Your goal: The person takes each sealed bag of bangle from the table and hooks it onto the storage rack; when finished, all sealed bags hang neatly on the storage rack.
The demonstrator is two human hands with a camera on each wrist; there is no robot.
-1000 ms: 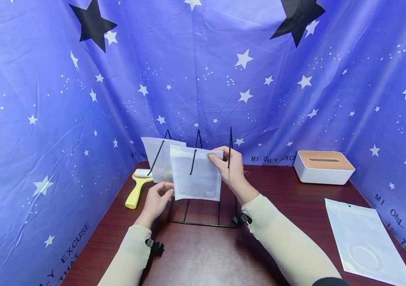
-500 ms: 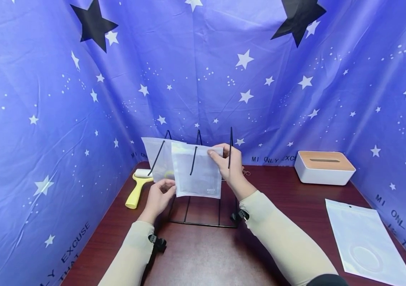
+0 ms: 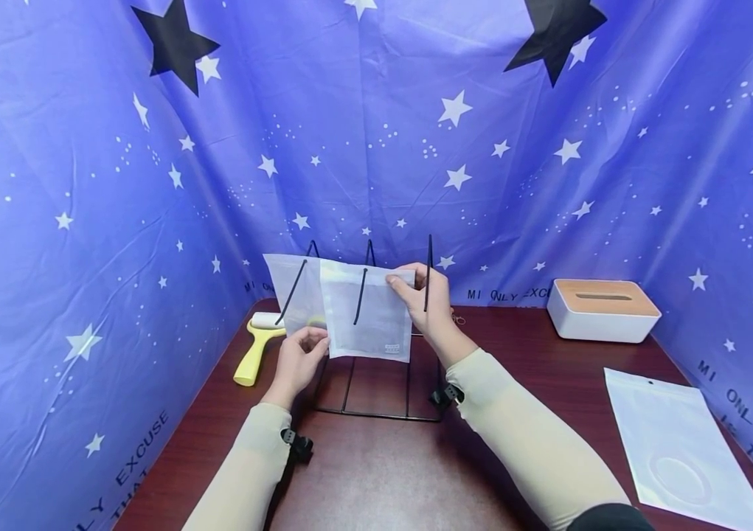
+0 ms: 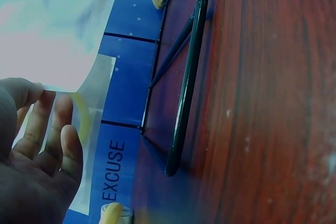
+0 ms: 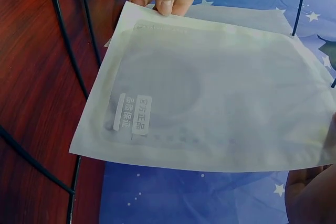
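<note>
While 2 hands (image 3: 298, 359) (image 3: 431, 295) pinch 1 bag (image 3: 381, 317), 2 more bags (image 3: 308, 291) (image 3: 661, 413) vis.

Head view looks down, wrists closer, sharing pouch (image 3: 383, 321).

Head view: bright, fairly even light; pale sheen on near part of table (image 3: 389, 476), shadow beneath right sleeve (image 3: 535, 435); curtain (image 3: 376, 184) stretched toward picture edges. Left wrist view: dimmer, soft; bag (image 4: 50, 35) washed out, left hand (image 4: 39, 161) shaded. Right wrist view: print (image 5: 134, 114) legible, table dark.
</note>
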